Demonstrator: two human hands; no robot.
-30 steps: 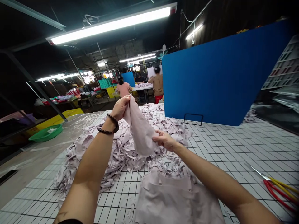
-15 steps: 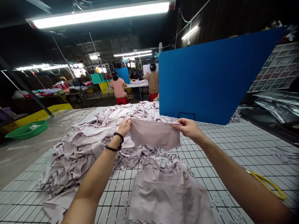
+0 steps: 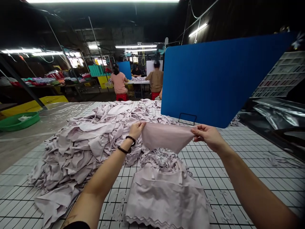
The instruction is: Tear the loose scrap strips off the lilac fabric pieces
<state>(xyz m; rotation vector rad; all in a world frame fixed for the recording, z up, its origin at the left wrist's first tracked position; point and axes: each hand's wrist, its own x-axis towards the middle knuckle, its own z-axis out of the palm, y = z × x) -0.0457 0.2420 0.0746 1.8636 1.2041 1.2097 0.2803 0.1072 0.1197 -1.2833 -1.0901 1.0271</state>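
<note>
The cloth hangs above the table, its upper edge stretched because the left hand and the right hand each pinch one corner between fingers; nearer lies a flat garment; a loose heap rests behind, leftward.

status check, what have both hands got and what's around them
Left hand and right hand pinching opposite ends of fabric piece, spread wide. Strapped garment below, on gridded table. Heaped cloth to the left.

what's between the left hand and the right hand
One pale cloth piece spans from the left hand to the right hand in the head view.
</note>
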